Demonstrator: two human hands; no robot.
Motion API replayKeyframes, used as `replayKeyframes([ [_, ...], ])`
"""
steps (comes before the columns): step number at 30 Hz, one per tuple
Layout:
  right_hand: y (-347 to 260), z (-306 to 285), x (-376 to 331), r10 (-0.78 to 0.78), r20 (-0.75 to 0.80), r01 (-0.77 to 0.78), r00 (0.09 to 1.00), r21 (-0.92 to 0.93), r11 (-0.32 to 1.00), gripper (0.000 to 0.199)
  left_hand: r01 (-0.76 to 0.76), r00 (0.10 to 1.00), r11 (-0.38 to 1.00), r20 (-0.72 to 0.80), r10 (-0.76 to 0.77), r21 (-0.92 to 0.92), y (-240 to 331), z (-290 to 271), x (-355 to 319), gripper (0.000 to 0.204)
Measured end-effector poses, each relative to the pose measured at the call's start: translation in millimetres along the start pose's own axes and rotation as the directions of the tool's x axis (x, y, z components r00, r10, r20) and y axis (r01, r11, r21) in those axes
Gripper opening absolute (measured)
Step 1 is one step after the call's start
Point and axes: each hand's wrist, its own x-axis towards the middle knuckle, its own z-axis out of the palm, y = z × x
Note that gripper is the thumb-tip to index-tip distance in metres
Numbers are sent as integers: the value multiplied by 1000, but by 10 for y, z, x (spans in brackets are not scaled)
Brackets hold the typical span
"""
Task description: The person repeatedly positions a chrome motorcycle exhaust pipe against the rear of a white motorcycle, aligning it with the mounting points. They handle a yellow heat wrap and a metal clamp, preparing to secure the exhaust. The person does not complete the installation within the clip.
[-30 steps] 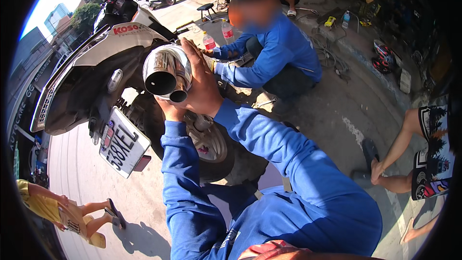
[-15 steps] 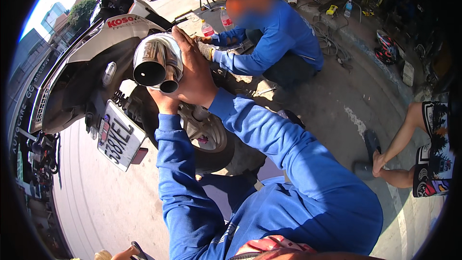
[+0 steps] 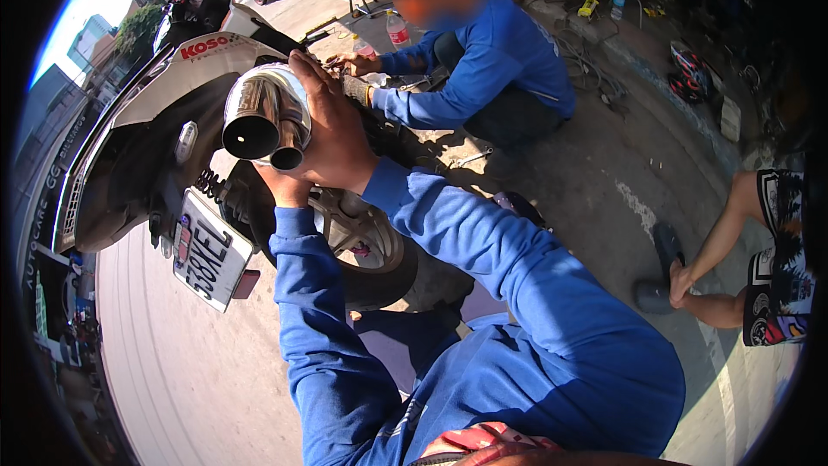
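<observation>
A chrome exhaust muffler (image 3: 266,86) with two round outlets points toward me, beside the tail of a white and black motorcycle (image 3: 164,79). My right hand (image 3: 339,136) presses along the muffler's right side, its fingers reaching forward over the metal. Beneath the outlets, my left hand (image 3: 283,185) supports it from below, with most of its fingers hidden. The rear wheel (image 3: 388,280) stands below my hands. Ahead, a co-worker in a blue sleeve (image 3: 431,108) squats with both hands near the muffler's front end; what those hands work on is unclear.
A licence plate (image 3: 214,250) hangs left of my left forearm. A wrench (image 3: 474,157) lies on the ground by the co-worker. Bottles of red-labelled drink (image 3: 397,28) and a small black stool (image 3: 360,2) stand beyond. Another person's leg (image 3: 714,242) is at the right.
The muffler and both my hands have shifted slightly left against the motorcycle. My grip looks the same. The co-worker's hands have moved a little, and my view has shifted slightly.
</observation>
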Motion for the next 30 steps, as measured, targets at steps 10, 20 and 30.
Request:
replayKeyframes([
  [10,2,28,-8,-13,-13,13,1000,-13,1000,109,50,999,999,-11,-50,-19,61,-6,9,53],
  [20,-21,14,-40,-47,-17,47,999,-6,999,110,74,993,997,93,-77,37,342,-33,-31,58],
  [30,-2,-51,-13,-14,-50,15,999,21,1000,124,309,910,931,224,-349,194,2218,-1681,-331,45],
])
